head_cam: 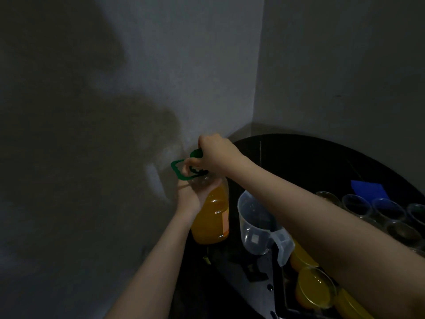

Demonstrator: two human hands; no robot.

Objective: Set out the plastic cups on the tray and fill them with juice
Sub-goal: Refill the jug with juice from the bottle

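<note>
Right grip [215,153] atop juice bottle [212,217]

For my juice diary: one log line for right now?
left hand: holds bottle | right hand: grips green cap | jug: empty

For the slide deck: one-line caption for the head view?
Right hand grips the juice bottle's green cap; left hand steadies its neck beside an empty jug.
</note>
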